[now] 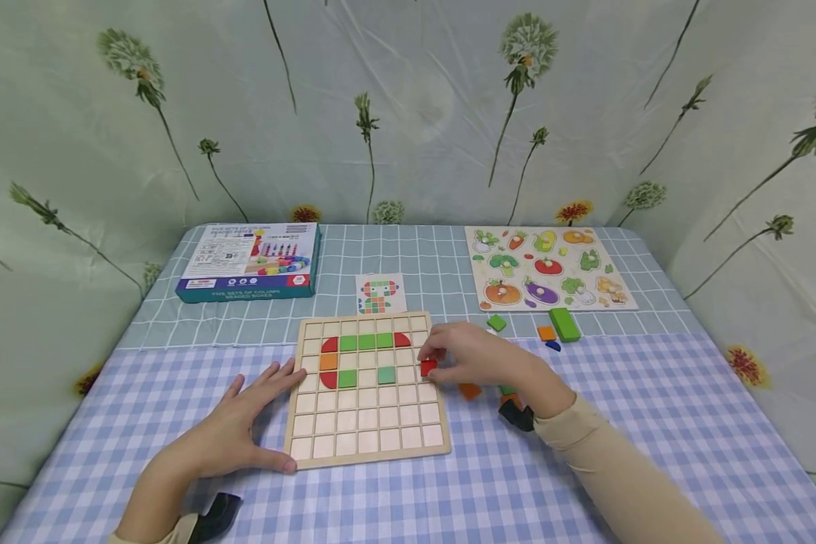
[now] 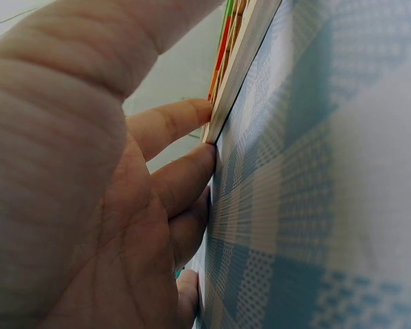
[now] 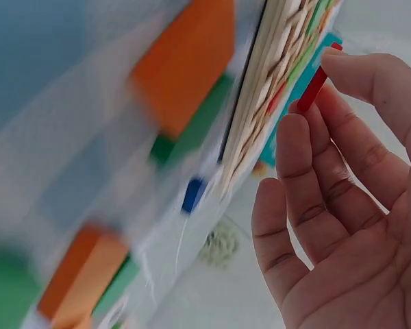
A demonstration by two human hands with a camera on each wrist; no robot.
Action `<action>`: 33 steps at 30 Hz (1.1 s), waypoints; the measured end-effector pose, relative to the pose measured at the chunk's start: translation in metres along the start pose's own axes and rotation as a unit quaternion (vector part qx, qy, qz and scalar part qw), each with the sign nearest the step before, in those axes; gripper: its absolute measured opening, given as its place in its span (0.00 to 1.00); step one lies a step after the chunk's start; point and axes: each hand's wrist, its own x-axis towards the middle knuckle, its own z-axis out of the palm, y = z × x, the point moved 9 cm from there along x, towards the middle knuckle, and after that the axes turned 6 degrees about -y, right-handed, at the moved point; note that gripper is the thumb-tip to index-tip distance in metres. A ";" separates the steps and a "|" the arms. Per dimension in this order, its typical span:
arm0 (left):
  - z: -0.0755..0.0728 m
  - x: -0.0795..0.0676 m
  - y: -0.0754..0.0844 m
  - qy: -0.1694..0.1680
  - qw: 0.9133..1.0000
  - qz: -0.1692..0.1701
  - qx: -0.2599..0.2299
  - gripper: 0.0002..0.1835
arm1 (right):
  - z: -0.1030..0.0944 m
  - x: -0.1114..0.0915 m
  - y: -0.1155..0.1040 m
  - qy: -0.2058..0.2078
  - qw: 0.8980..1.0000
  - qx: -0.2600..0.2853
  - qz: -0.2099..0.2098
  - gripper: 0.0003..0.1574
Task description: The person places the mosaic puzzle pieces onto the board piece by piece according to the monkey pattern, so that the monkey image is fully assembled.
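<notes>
Head view: R hand (image 1: 472,353) pinches red flat sq. tile (image 1: 428,369) at R edge of light-wood gridded board (image 1: 368,419); L hand (image 1: 234,428), fingers spread, touches board's L edge, thumb nr. corner.

In the head view, the right fingers (image 1: 438,344) hide part of the red block (image 1: 427,369) and of the board's (image 1: 374,458) right edge. The right wrist partly covers an orange piece (image 1: 511,398) beside it. The card's (image 1: 381,291) finer details and the box's (image 1: 245,261) smallest print are too small to read. The left sleeve (image 1: 177,530) and right sleeve (image 1: 625,483) run off the bottom edge.

In the left wrist view, the top edge cuts off the thumb (image 2: 89,48) and the board.

In the right wrist view, an orange block (image 3: 188,68) is blurred, a green block (image 3: 7,291), also blurred, is cropped by the left edge, and the fingers cover parts of the red block.
</notes>
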 end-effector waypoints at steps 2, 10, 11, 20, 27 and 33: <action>0.000 0.000 0.000 -0.001 1.000 0.000 -0.001 0.67 | 0.005 0.008 -0.004 -0.010 1.000 0.001 -0.004 0.12; 0.000 0.000 -0.001 -0.002 1.000 0.001 0.001 0.67 | 0.016 0.027 -0.013 -0.026 0.999 -0.006 -0.021 0.12; 0.000 0.000 -0.001 -0.002 1.000 0.001 0.001 0.67 | 0.016 0.028 -0.015 -0.026 0.999 -0.007 -0.023 0.12; 0.000 0.000 -0.001 -0.001 1.000 0.002 0.002 0.68 | 0.018 0.033 -0.018 -0.027 0.999 -0.023 -0.023 0.13; -0.001 -0.001 -0.001 0.001 1.000 0.002 0.003 0.68 | 0.018 0.034 -0.018 -0.029 0.999 -0.014 -0.019 0.14; 0.000 0.000 -0.001 0.000 1.000 0.001 0.003 0.68 | 0.016 0.034 -0.019 -0.028 0.999 -0.012 -0.017 0.14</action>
